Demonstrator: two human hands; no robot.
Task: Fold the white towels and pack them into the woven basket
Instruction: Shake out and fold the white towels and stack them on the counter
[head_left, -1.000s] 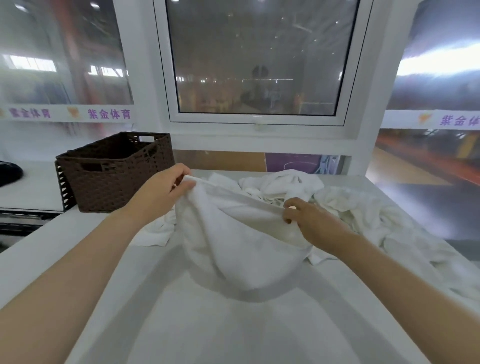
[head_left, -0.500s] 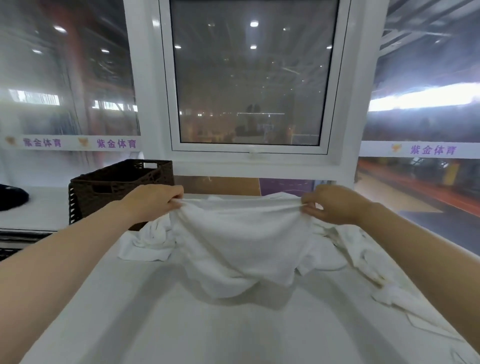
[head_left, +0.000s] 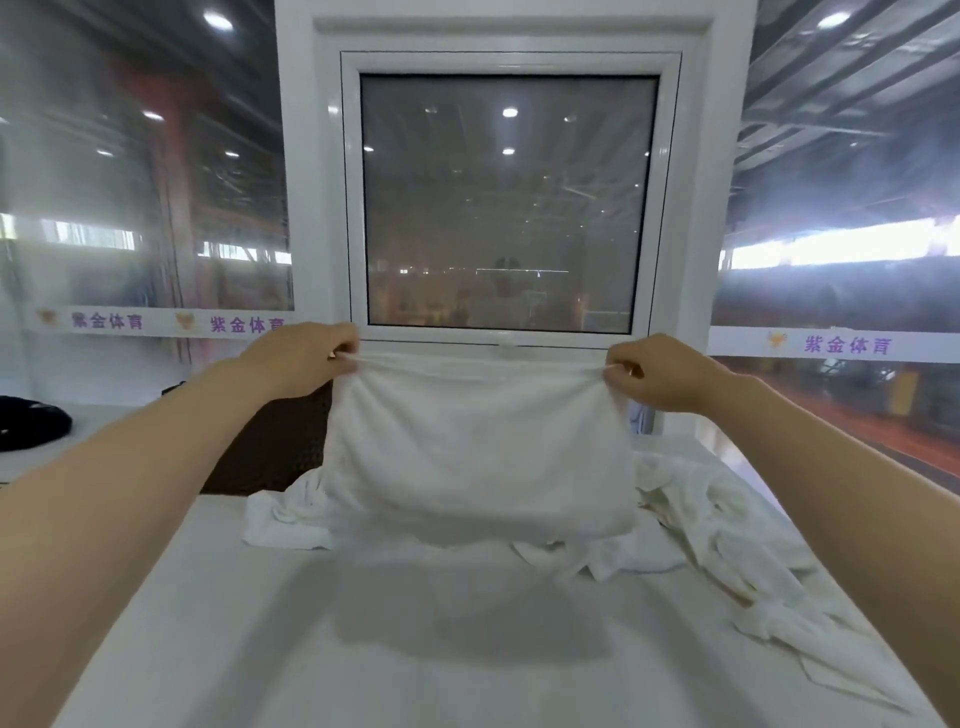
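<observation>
A white towel (head_left: 478, 452) hangs spread flat in the air above the white table (head_left: 415, 649). My left hand (head_left: 306, 353) pinches its top left corner and my right hand (head_left: 654, 371) pinches its top right corner, stretching the top edge taut. The towel's lower edge hangs just above the table. Behind it, at the left, a part of the dark brown woven basket (head_left: 270, 447) shows, mostly hidden by my left arm and the towel. More crumpled white towels (head_left: 717, 525) lie in a pile on the table's right side.
A white-framed window (head_left: 509, 202) stands directly behind the table. A dark object (head_left: 31, 426) lies on a ledge at the far left. A small bunched towel (head_left: 285, 514) lies beside the basket's foot.
Both hands have risen and spread apart, lifting the towel off the pile and stretching it flat. The view has tilted upward.
</observation>
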